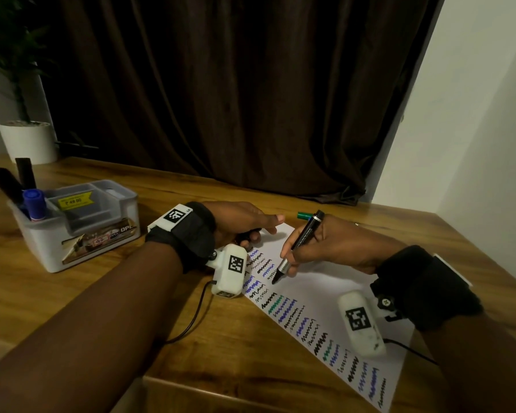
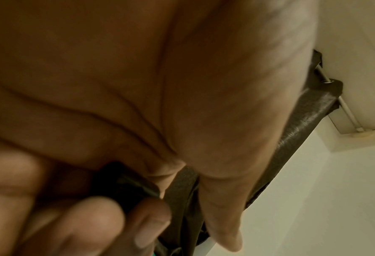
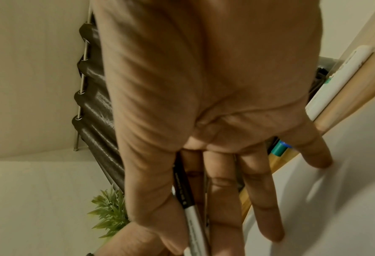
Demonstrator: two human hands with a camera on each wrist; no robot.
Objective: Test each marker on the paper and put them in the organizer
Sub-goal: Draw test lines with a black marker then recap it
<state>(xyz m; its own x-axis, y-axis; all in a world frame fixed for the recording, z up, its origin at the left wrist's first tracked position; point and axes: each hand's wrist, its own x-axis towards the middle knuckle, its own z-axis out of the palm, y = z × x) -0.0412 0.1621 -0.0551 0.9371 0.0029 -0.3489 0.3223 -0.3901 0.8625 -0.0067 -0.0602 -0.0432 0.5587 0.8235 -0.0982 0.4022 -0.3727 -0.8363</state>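
My right hand (image 1: 316, 251) grips a black marker (image 1: 300, 242), uncapped, with its tip touching the white paper (image 1: 319, 290) among rows of black, blue and green squiggles. In the right wrist view the black marker (image 3: 186, 197) runs between thumb and fingers. My left hand (image 1: 245, 225) rests on the paper's far left corner and curls round a small black cap (image 1: 248, 234); the black cap (image 2: 125, 187) shows between fingers and palm. A green marker (image 1: 304, 215) lies beyond the paper. The grey organizer (image 1: 81, 225) at left holds a blue marker (image 1: 34, 204) and two black ones.
A white plant pot (image 1: 27, 141) stands at the table's far left corner. A dark curtain (image 1: 236, 93) hangs behind the wooden table (image 1: 191, 353), and a white wall is to the right. Camera cables trail from both wrists across the table.
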